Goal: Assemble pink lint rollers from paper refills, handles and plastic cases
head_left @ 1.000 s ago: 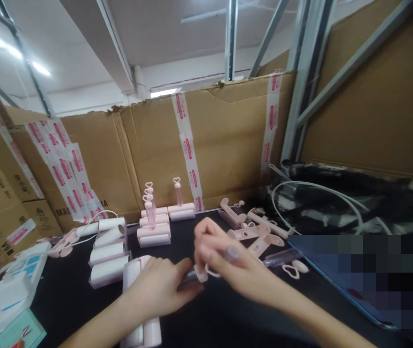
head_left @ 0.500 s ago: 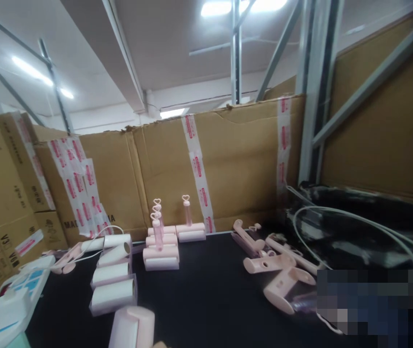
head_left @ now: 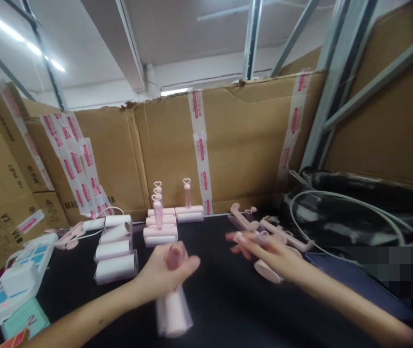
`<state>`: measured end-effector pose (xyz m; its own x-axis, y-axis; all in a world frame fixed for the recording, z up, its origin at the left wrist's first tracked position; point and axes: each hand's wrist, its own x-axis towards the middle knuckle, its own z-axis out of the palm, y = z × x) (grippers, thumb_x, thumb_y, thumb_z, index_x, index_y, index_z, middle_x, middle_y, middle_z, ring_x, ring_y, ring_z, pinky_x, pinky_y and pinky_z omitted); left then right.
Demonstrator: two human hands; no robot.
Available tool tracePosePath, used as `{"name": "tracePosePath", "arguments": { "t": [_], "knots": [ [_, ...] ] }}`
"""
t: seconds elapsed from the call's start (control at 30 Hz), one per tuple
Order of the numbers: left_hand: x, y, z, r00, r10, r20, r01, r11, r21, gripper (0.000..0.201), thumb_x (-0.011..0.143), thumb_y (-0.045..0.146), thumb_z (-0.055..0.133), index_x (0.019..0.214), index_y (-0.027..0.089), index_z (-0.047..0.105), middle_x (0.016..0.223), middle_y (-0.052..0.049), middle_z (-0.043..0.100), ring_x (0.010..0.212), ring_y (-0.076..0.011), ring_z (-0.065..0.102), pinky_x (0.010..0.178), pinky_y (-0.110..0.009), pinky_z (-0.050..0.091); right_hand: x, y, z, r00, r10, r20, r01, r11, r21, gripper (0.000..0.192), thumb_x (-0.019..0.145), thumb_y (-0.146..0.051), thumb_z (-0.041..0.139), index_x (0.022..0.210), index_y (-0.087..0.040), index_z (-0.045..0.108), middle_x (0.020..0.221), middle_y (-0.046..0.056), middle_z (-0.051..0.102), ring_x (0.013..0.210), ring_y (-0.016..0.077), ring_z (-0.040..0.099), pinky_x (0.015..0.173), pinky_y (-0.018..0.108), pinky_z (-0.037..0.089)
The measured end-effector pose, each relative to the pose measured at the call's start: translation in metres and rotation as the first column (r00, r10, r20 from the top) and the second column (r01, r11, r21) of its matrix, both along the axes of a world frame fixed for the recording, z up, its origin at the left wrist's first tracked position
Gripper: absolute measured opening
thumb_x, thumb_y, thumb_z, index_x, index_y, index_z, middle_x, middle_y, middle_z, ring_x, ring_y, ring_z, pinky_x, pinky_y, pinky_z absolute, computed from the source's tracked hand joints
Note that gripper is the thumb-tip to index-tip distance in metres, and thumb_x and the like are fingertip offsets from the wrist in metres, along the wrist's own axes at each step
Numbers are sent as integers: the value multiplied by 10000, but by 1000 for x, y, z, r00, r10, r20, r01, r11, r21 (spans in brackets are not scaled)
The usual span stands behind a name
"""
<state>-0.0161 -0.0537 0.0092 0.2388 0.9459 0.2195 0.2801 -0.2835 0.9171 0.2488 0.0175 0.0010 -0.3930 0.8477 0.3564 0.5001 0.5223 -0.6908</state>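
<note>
My left hand point(head_left: 161, 270) is closed around part of a pale pink lint roller, whose white roll in a clear cover point(head_left: 175, 314) hangs below the fist, blurred. At the right, my right hand point(head_left: 259, 246) is over a heap of loose pink lint roller frames point(head_left: 267, 271). Its fingers are smeared by motion, and a small pale, partly see-through piece shows at them; its kind is unclear. Between the hands and the cardboard stand several pink lint rollers point(head_left: 160, 232) with upright clear handles and heart-shaped loops. White paper rolls point(head_left: 115, 268) in clear covers lie left of my left hand.
A white power strip point(head_left: 21, 278) with a plug and a teal box point(head_left: 27, 316) are at the left. Cardboard walls point(head_left: 166, 150) close off the back. A white cable point(head_left: 336, 194) loops over a black plastic bag point(head_left: 365, 208) at the right, near a dark flat device point(head_left: 358, 280).
Both my hands have come into view, the left with the lint roller that was low in front, the right over the pink frames. The view has tilted slightly downward.
</note>
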Motion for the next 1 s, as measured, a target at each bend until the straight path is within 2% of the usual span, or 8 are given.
{"name": "tracePosePath", "arguments": {
  "t": [0.1, 0.3, 0.43, 0.57, 0.63, 0.77, 0.9, 1.0],
  "knots": [
    [37, 30, -19, 944, -37, 328, 17, 998, 64, 381, 787, 519, 528, 657, 219, 331, 427, 103, 352, 357, -63, 343, 419, -199, 321, -18, 37, -6, 999, -8, -33, 8, 1000, -13, 596, 715, -725, 459, 669, -177, 687, 719, 78, 683, 736, 238, 638, 708, 356, 504],
    [59, 51, -48, 946, -52, 321, 2, 988, 154, 297, 773, 418, 592, 868, 202, 411, 757, 27, 481, 656, -90, 496, 666, -227, 422, -8, 73, -8, 968, -182, -175, 201, 975, 98, 611, 728, -734, 407, 733, -169, 640, 735, 91, 661, 763, 239, 623, 713, 365, 491],
    [48, 45, -41, 983, -76, 166, 45, 982, 183, 534, 713, 390, 672, 1115, 189, 384, 973, -55, 571, 916, -176, 552, 871, -338, 411, -11, 54, 17, 944, -191, -269, 240, 957, 163, 574, 821, -656, 342, 844, -162, 634, 762, 72, 649, 744, 199, 616, 695, 318, 482],
    [27, 41, -47, 980, 45, -195, -5, 979, 204, 861, 438, 425, 840, 1163, 181, 446, 1142, -113, 539, 1113, -317, 489, 975, -458, 355, -44, 16, 27, 997, -2, -79, 16, 984, 177, 448, 749, -599, 554, 895, -190, 665, 770, 32, 670, 674, 172, 612, 607, 263, 457],
    [16, 39, -62, 981, 38, -191, -5, 985, 171, 870, 467, 402, 835, 1200, 188, 419, 1121, -104, 548, 1082, -308, 521, 953, -460, 381, -62, 2, 21, 995, 46, 94, -63, 979, 195, 439, 694, -582, 631, 921, -207, 665, 774, 22, 681, 673, 178, 619, 593, 257, 442],
    [-1, 37, -84, 990, 117, -82, -103, 982, 158, 868, 590, 299, 784, 1277, 194, 264, 1100, -89, 554, 1081, -256, 541, 969, -438, 374, -81, -6, 4, 978, -82, 194, 20, 953, 303, 322, 784, -521, 565, 795, -208, 642, 664, 9, 674, 627, 171, 623, 540, 234, 398],
    [-6, 39, -81, 980, 194, -53, -178, 959, 222, 786, 587, 290, 787, 1216, 208, 322, 1135, -76, 541, 1128, -254, 515, 993, -416, 357, -83, -6, 2, 998, -60, 35, 42, 923, 382, 244, 834, -427, 546, 752, -202, 595, 631, 2, 671, 579, 144, 603, 550, 224, 406],
    [-7, 40, -85, 989, 146, -26, -138, 972, 189, 782, 603, 297, 779, 1226, 216, 313, 1150, -80, 539, 1094, -246, 538, 975, -413, 380, -79, -10, 10, 988, 7, -153, 55, 917, 395, 233, 848, -395, 535, 727, -196, 549, 580, -6, 627, 522, 132, 559, 543, 233, 422]
  ]
}}
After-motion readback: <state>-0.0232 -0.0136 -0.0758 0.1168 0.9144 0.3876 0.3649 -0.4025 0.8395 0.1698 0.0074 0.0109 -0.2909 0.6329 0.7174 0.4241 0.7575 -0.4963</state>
